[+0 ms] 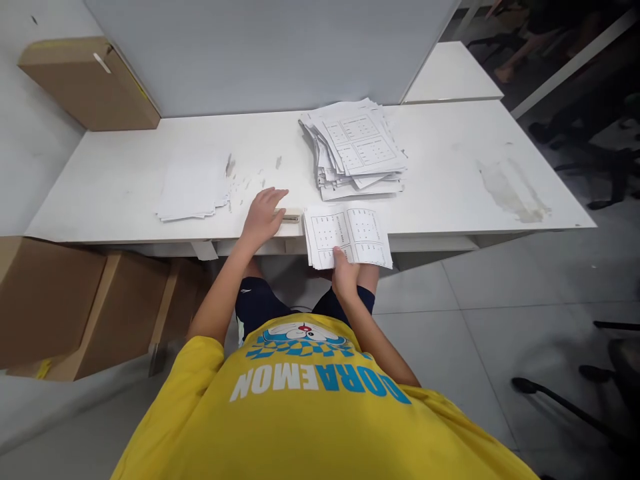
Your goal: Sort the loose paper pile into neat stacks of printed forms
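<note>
My right hand (345, 273) grips a thin stack of printed sheets (367, 233) at its near edge, thumb on top. The sheets show boxed grids, bend along the middle and stick out past the desk's front edge. Over the desk, my left hand (264, 217) has its fingers stretched out and apart. Beneath and beside its thumb lies a small metal stapler (291, 218), partly covered by the hand; its end points at the sheets. Farther back stands a thick, uneven pile of printed papers (357, 143). To the left lies a low stack of blank-looking white paper (193, 190).
The white desk (435, 193) has stains on its right side and a grey partition (275, 53) behind. A cardboard box (95, 87) sits at the back left corner. More cardboard boxes (50, 300) stand below on the left. Chair legs (560, 407) are on the floor at right.
</note>
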Motion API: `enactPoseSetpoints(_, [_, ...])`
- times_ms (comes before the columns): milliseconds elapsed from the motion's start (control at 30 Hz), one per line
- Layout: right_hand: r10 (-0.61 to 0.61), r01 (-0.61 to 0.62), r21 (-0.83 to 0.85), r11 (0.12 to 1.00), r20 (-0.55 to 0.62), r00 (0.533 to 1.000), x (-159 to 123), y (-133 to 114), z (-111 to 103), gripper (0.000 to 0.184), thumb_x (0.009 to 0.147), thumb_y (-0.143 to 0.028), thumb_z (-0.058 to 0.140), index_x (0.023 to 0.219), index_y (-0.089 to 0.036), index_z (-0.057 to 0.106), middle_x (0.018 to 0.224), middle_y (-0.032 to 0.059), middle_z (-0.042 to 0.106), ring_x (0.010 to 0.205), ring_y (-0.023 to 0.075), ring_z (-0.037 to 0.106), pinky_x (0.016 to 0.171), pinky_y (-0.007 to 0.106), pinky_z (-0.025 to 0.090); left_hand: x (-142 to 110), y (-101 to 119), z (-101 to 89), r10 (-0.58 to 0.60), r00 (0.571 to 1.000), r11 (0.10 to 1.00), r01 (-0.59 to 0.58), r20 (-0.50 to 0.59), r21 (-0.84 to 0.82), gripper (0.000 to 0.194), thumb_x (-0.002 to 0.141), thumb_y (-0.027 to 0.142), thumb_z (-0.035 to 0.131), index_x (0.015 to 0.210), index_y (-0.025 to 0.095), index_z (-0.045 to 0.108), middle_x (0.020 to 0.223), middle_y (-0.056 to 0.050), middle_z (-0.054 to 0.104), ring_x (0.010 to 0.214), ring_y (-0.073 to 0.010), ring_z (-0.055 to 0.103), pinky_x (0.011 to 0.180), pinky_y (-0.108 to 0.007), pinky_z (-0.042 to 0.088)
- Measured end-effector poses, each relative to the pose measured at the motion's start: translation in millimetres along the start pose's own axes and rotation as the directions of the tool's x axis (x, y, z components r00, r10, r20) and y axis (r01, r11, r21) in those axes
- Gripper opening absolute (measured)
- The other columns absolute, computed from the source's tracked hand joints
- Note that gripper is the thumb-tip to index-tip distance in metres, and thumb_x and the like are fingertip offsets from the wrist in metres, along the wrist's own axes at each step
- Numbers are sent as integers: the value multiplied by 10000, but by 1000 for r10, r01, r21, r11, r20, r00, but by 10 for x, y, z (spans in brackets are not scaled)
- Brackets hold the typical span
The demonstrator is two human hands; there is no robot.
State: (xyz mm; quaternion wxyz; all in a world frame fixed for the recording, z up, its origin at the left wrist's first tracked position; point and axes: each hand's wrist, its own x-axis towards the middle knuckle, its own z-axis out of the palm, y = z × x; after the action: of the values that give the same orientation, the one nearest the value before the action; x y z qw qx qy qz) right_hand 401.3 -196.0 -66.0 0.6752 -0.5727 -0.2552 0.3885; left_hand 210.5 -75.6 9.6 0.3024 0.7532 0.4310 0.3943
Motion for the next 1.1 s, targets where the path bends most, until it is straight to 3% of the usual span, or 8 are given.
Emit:
enactPoseSetpoints(100, [-3, 3, -39, 999, -3, 1000, 28, 85, 108, 638, 762, -402, 628, 1352, -184, 516, 1386, 117, 578, 1330, 232, 519, 1158, 473, 330, 25, -269, 24, 8, 998, 999, -10, 66, 34, 508, 758, 431, 733, 1197, 185, 669, 1353, -133, 604, 1426, -367, 339, 1201, -528, 124])
enactPoseSetpoints(233, [18, -18, -46, 999, -3, 1000, 7, 79, 210, 672, 757, -398, 629, 1369, -153, 498, 1429, 140, 535, 1353, 232, 494, 1172, 472, 308, -16, -434, 93, 36, 997, 990, -45, 69, 133, 496, 862, 524, 598, 1162, 132, 653, 1302, -189, 620, 1400, -371, 389, 1189, -531, 193])
enactPoseSetpoints(400, [11, -15, -81, 997, -47, 999, -29, 70, 292, 676, 752, -394, 613, 1347, -90, 513, 1433, 179, 520, 1347, 275, 494, 1174, 475, 315, -53, -432, 113, 53, 990, 891, -108, 134, 441, 562, 976, 545, 346, 1241, 105, 574, 1301, -200, 607, 1385, -329, 414, 1156, -502, 325])
enactPoseSetpoints(500, [5, -10, -110, 994, -47, 999, -31, 83, 314, 653, 761, -387, 605, 1336, -89, 519, 1432, 182, 519, 1359, 285, 480, 1176, 482, 312, -56, -434, 103, 55, 987, 840, -126, 149, 527, 548, 993, 527, 291, 1267, 127, 547, 1306, -180, 602, 1369, -311, 436, 1144, -484, 360])
enactPoseSetpoints(833, [20, -17, -160, 987, 20, 1000, -60, 109, 352, 638, 797, -429, 601, 1342, -108, 516, 1430, 169, 531, 1376, 280, 464, 1178, 505, 316, -53, -414, 104, 108, 976, 800, -197, 187, 567, 510, 998, 488, 325, 1232, 117, 584, 1224, -178, 635, 1272, -312, 507, 1101, -475, 397])
enactPoseSetpoints(967, [35, -33, -118, 992, 9, 999, -86, 97, 382, 665, 802, -434, 595, 1381, -132, 476, 1481, 157, 477, 1373, 269, 470, 1173, 500, 332, -28, -365, 71, 148, 958, 784, -266, 247, 560, 497, 1016, 416, 310, 1420, 173, 467, 1436, -137, 526, 1327, -298, 461, 1119, -480, 357])
enactPoseSetpoints(1100, [31, -31, -76, 997, 2, 1000, -99, 57, 378, 678, 795, -417, 613, 1397, -145, 463, 1463, 152, 497, 1357, 266, 486, 1159, 506, 354, 6, -324, 27, 149, 932, 755, -323, 330, 571, 451, 1018, 335, 318, 1434, 252, 470, 1496, -78, 479, 1378, -308, 402, 1128, -516, 321])
